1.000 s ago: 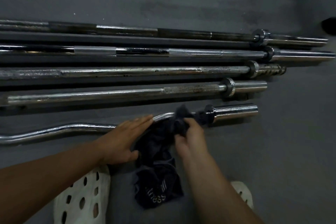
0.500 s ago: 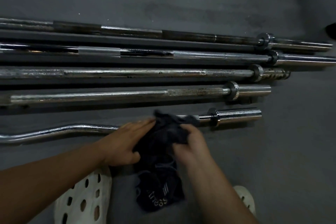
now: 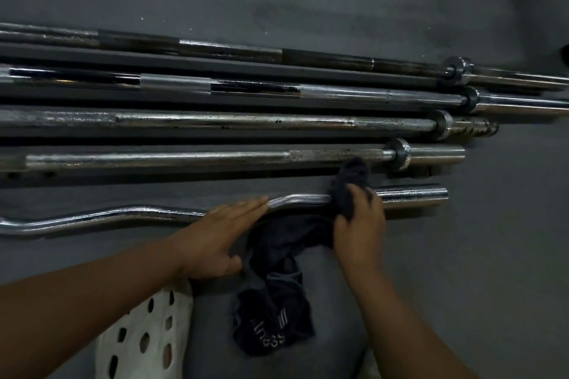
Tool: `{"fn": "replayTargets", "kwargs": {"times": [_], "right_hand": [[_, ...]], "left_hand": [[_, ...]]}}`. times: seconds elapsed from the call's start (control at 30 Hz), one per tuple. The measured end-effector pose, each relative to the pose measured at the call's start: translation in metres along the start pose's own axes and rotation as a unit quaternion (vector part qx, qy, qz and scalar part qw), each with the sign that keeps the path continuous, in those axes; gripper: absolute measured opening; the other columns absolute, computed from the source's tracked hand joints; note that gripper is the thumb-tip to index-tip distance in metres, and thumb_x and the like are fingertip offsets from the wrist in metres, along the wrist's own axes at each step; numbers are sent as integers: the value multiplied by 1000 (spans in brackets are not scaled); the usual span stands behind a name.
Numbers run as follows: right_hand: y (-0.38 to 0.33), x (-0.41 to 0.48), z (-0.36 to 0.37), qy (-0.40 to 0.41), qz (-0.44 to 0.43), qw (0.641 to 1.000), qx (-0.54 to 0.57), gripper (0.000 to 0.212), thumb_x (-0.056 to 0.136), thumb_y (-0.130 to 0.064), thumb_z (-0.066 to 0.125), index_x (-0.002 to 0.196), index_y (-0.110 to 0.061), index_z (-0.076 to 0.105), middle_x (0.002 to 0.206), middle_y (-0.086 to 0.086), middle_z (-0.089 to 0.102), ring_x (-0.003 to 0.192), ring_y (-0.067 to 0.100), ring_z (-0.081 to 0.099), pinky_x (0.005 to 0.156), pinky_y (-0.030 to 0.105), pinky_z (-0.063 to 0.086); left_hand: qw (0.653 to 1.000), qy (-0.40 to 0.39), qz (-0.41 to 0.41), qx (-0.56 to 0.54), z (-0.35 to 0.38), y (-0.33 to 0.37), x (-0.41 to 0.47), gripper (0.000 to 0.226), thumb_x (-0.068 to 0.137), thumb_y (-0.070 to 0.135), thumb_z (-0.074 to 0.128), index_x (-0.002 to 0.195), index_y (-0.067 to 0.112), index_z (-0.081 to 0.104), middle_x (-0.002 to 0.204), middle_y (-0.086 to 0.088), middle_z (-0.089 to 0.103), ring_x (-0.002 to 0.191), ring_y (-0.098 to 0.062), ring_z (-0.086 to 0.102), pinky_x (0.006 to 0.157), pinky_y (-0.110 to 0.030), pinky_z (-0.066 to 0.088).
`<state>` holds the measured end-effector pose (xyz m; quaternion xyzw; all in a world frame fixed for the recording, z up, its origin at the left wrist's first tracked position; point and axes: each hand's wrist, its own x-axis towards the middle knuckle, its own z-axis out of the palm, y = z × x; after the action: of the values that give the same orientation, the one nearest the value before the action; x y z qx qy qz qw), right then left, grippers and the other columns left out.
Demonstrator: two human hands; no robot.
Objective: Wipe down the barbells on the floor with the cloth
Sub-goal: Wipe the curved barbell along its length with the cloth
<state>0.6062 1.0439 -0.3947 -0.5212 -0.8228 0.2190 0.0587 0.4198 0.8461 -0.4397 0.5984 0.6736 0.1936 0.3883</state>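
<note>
Surface: dull dark-grey floor (image 3: 462, 255), scuffed and blotchy farther out, dimly lit throughout.
Straight barbells: four lie side by side on the floor, running left to right: the farthest bar (image 3: 231, 49), second bar (image 3: 175, 83), third bar (image 3: 234, 120) and fourth bar (image 3: 184, 157), the last two speckled with dark spots.
Curl bar: the wavy chrome curl bar (image 3: 123, 214) lies nearest the person, alongside the others.
Cloth: the dark cloth (image 3: 277, 301) is bunched over the curl bar just inside its right sleeve, and the rest trails across the floor toward the person.
Right hand: the right hand (image 3: 360, 221) has its fingers curled round the bunched cloth, pressing it onto the bar.
Left hand: the left hand (image 3: 212, 240) lies flat on the curl bar just left of the cloth, fingers straight and together, holding nothing.
Footwear: a white perforated shoe (image 3: 144, 338) shows under the left forearm.
Cut off: all five bars run out of frame on the left, and the two farthest also leave it on the right.
Hidden: the curl bar's collar (under cloth and hand).
Hard to make out: white lettering on the cloth's trailing end, too crumpled to read, and a dark shape (image 3: 566, 54) at the right edge.
</note>
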Motion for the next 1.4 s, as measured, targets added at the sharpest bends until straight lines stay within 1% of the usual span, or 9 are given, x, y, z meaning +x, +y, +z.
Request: {"fn": "replayTargets", "kwargs": {"times": [0.17, 0.3, 0.47, 0.57, 0.73, 0.9, 1.1, 1.3, 1.4], "right_hand": [[-54, -51, 18, -194, -183, 963, 43, 40, 76, -32, 62, 116, -25, 66, 139, 0, 48, 128, 19, 44, 109, 27, 36], [-6, -9, -1, -51, -90, 995, -6, 13, 80, -26, 69, 77, -15, 65, 99, 3, 61, 96, 26, 61, 84, 30, 42], [-30, -32, 23, -104, 20, 994, 24, 63, 75, -17, 68, 135, -23, 51, 123, 6, 60, 113, 29, 56, 99, 41, 47], [-34, -33, 17, -181, -176, 966, -49, 39, 78, -19, 58, 116, -25, 59, 110, 1, 59, 105, 25, 53, 91, 39, 47], [-5, 1, -4, 84, 150, 984, 54, 47, 85, -12, 65, 131, -15, 56, 132, 17, 48, 118, 39, 49, 99, 36, 39], [-64, -54, 31, -214, -152, 964, -42, 69, 82, -21, 61, 145, -40, 40, 159, 2, 19, 134, 30, 29, 111, 41, 38], [-5, -2, 4, -27, 61, 998, -20, 63, 78, -11, 62, 139, -20, 54, 149, 13, 41, 127, 39, 48, 108, 43, 41], [-21, -24, 14, -221, -196, 955, -19, 70, 79, -13, 62, 143, -34, 46, 161, -6, 26, 135, 25, 44, 109, 35, 42], [18, -8, 5, -83, 12, 996, -7, 72, 77, -2, 62, 146, -19, 47, 160, 6, 30, 138, 34, 42, 111, 35, 35]], "left_hand": [[1000, 16, -1, 16, -3, 2, -1, 93, 63, 42, 56, 150, 20, 29, 153, -11, 39, 139, -27, 40, 116, -29, 25], [1000, 2, 1, -5, -6, 4, -1, 103, 66, 48, 46, 158, 30, 3, 165, 8, -2, 150, -7, 7, 121, -28, 12], [1000, -14, -2, 1, -5, 3, 0, 105, 67, 44, 51, 156, 31, -3, 163, 12, -9, 151, -5, 3, 122, -31, 14], [1000, -10, 0, -10, -7, 3, 0, 106, 69, 35, 63, 158, 25, 6, 165, 8, -1, 150, -7, 9, 122, -30, 16], [1000, -23, -2, 8, -4, 2, 1, 108, 69, 39, 60, 157, 26, 0, 164, 10, -9, 151, -7, 4, 122, -30, 13], [1000, -2, 3, 0, -3, 0, 1, 108, 66, 41, 56, 156, 33, -4, 165, 3, 1, 151, -17, 17, 121, -39, 22], [1000, 2, 6, -2, -2, 2, 1, 104, 68, 46, 51, 158, 25, 4, 165, 8, -4, 151, -7, 6, 122, -29, 14], [1000, 13, 15, -4, -2, -1, 2, 103, 72, 38, 63, 159, 25, 8, 166, 6, 3, 150, -8, 12, 121, -30, 18], [1000, 7, 11, 5, 1, -2, 2, 105, 71, 37, 65, 158, 24, 7, 165, 7, -1, 150, -7, 9, 120, -24, 11]]}}
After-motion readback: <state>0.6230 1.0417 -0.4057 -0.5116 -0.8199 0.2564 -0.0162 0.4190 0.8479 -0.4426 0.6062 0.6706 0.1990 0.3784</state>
